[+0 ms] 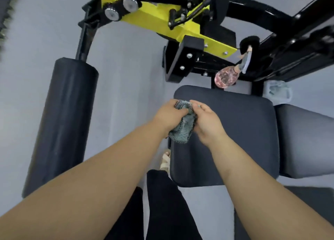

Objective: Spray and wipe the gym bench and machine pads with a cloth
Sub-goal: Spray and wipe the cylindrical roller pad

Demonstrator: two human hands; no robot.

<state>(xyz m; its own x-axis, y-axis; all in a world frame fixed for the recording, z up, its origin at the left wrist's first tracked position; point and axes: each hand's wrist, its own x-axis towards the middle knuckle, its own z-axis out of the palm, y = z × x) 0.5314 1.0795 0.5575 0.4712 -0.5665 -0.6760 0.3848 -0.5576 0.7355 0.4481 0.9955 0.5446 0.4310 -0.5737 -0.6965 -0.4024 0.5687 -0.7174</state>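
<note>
Cloth [182, 129]: grey, checkered edge, bunched between both hands. Left hand [169, 116]: fingers curled round upper part. Right hand [207, 124]: pinches opposite side. Seat pad [244, 131]: directly beneath grip. Spray bottle [225, 78]: pink, beyond grip, hanging at machine frame [289, 55]. Roller pad [61, 122]: well left of grip.

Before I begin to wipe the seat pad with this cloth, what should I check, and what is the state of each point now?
1. Cloth held: ok, left hand and right hand both grip it.
2. Cloth spread flat for wiping: not ok, it is bunched.
3. Cloth over the seat pad: ok.
4. Seat pad already sprayed: cannot tell.
5. Spray bottle out of the wiping path: ok, it hangs on the machine beyond the pad.
</note>
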